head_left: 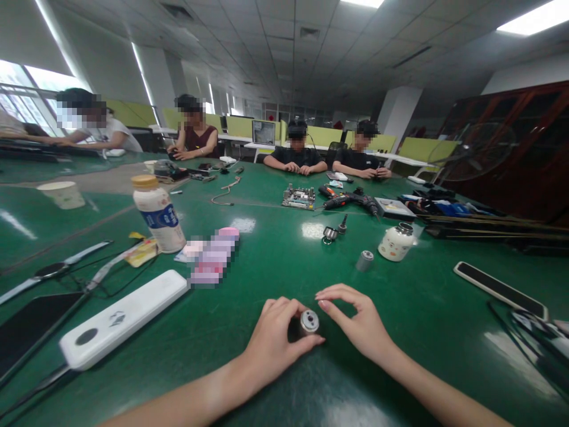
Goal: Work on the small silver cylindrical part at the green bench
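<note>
My left hand [278,332] is curled around a small metal cylinder [310,322] that stands upright on the green table, thumb in front and fingers behind. The cylinder's round top has a dark centre hole and smaller holes. Just to its right, my right hand [355,320] has thumb and index fingertips brought close together in a pinch; anything between them is too small to make out. Farther off stands a similar metal cylinder [365,261]. Beyond it lie a ring-shaped metal part [329,235] and a dark shaft-like part [342,223].
A white power strip [124,320], a phone [38,323] and a milk bottle [157,213] are at left. To the right are a white jar [396,242] and a long phone-like slab [500,289]. Power drills [351,200] and a circuit board [299,197] lie ahead. Several people sit around the table.
</note>
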`<state>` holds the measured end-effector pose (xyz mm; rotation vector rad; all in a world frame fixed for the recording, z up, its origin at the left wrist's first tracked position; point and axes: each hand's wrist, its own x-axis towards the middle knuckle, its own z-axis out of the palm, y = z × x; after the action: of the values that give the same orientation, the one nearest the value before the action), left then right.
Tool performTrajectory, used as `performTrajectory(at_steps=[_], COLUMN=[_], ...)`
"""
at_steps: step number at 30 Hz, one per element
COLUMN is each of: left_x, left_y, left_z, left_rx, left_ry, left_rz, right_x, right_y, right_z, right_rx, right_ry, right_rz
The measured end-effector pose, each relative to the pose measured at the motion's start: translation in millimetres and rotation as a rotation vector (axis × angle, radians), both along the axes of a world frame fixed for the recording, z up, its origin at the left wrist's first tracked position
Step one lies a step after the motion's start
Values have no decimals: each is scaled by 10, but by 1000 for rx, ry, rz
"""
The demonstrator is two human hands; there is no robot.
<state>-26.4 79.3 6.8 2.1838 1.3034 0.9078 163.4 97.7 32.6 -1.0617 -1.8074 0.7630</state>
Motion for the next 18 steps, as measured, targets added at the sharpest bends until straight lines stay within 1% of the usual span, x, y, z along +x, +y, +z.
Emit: performTrajectory(at_steps=[2, 4, 7, 9, 13, 18], left_x=[-5, -12, -25, -30, -34, -40], left_y=[-29, -52, -60, -51, -22, 19], left_z=[16, 24, 16, 4, -8, 11], left_rx=[23, 43, 31, -4, -103, -215], left_ry=[10, 11, 1, -17, -75, -141], left_rz=[-1, 12, 40, 35, 0, -6], right_x=[89, 179, 266, 284, 277, 277], right_y=[64, 117, 142, 130, 107, 121], right_z=[-72, -178, -337, -404, -429, -409], right_rx=[8, -11, -5, 17, 45, 45], right_ry=[-37, -139, -351, -450, -497, -476], right_rz=[-48, -71, -30, 5, 28, 27])
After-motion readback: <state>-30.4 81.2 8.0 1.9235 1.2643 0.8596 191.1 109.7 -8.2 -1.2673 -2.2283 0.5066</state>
